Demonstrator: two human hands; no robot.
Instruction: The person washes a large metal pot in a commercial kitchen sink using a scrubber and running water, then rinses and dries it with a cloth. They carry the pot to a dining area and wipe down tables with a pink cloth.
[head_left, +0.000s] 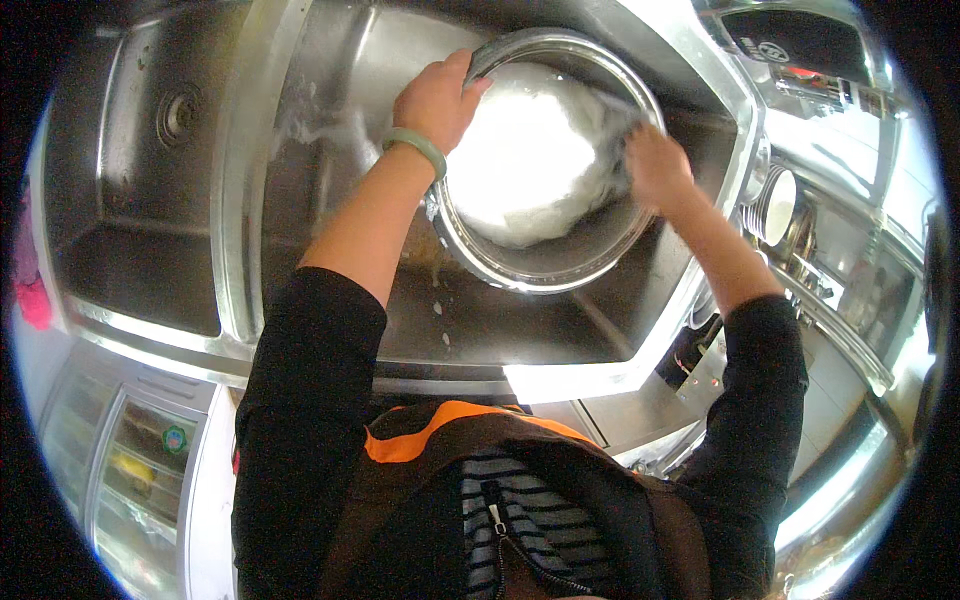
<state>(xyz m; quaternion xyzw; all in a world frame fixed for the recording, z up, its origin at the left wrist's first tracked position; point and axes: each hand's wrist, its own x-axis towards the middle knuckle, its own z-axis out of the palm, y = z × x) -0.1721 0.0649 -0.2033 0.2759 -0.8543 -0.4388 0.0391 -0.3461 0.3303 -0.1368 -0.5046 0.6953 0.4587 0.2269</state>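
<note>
A round stainless-steel basin (551, 285) rests, seemingly tilted, inside the right compartment of a metal sink (495, 330). My left hand (442, 101), with a green bangle at the wrist, grips the basin's upper left rim, thumb on the inner side. Inside lies a whitish mass (525, 217), so washed out by glare that its material cannot be told. My right hand (660, 169) is at the basin's right side, blurred, with its fingers curled inward over the rim. Whether those fingers hold something is hidden by the blur.
A metal divider (238, 180) separates this sink from a left compartment with a drain (180, 114). White stacked dishes (776, 204) stand on the right beyond the sink's edge. At lower left is a glass-fronted cabinet (142, 465). White spots mark the sink floor.
</note>
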